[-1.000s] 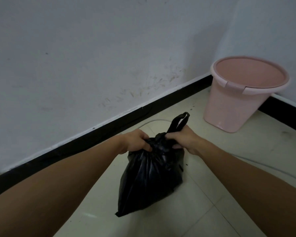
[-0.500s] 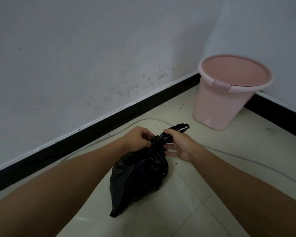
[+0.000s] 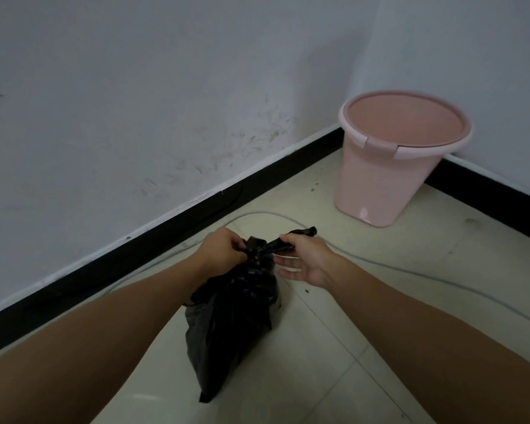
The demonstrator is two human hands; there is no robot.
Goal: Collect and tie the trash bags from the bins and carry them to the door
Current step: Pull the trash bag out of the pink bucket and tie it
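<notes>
Head view, looking down at pale floor tiles (image 3: 334, 356). Black trash bag (image 3: 230, 319) bunched at its neck, contents hidden. Left hand (image 3: 224, 250) clenched on the knot. Right hand (image 3: 306, 258) just beside it, thumb and forefinger pinching a bag handle (image 3: 291, 240), other fingers spread loose. Beyond the right hand, well apart, pink bin (image 3: 389, 166) in the corner, no liner visible. Grey cable (image 3: 410, 269) under the right wrist.
</notes>
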